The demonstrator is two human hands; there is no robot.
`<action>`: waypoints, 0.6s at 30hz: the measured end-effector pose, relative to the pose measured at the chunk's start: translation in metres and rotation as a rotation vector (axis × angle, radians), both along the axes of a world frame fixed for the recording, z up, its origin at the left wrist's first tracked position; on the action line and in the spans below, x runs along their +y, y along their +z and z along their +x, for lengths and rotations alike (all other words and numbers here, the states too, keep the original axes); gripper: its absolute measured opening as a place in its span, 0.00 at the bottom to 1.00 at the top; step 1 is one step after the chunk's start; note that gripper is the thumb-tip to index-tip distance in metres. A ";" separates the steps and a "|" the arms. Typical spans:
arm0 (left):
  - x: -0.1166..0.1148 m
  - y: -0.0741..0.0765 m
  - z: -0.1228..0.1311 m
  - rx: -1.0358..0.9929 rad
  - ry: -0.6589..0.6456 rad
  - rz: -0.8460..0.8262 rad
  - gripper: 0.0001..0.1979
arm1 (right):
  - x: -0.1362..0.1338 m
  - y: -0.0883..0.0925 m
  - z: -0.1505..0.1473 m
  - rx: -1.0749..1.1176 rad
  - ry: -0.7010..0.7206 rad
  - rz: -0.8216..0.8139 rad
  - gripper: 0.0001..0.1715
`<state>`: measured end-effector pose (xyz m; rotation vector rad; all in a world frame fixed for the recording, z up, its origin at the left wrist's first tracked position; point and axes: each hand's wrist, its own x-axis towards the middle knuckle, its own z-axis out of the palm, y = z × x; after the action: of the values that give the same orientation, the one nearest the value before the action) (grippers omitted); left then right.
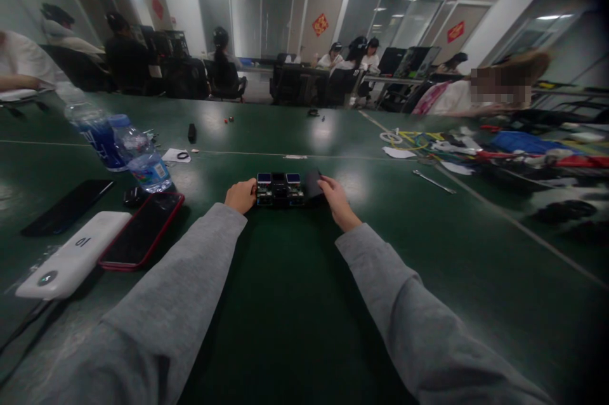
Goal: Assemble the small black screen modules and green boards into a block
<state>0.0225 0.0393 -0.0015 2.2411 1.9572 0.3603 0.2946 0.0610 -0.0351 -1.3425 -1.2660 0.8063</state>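
In front of me on the green table is a black electronic device with two small square screens on top and bare circuit boards below them. My left hand is closed around the device's left end, its fingertips partly hidden behind it. My right hand pinches a flat dark grey cover between thumb and fingers. This cover stands upright at the device's right end; whether the two touch, I cannot tell.
Left of my arm lie a red-edged phone, a white power bank, a black phone and water bottles. At the right are a wrench and piled cables and tools. People sit beyond the table.
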 end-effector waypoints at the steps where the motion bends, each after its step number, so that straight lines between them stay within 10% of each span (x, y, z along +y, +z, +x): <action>1: 0.000 0.000 0.000 0.001 -0.004 0.008 0.05 | 0.001 0.000 0.004 0.005 -0.012 -0.004 0.26; 18: 0.002 -0.004 -0.001 0.003 -0.006 0.024 0.07 | -0.009 0.004 0.021 -0.615 -0.106 0.283 0.30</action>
<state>0.0216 0.0415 -0.0055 2.2625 1.9574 0.3823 0.3157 0.0521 -0.0309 -1.4569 -1.6879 0.1170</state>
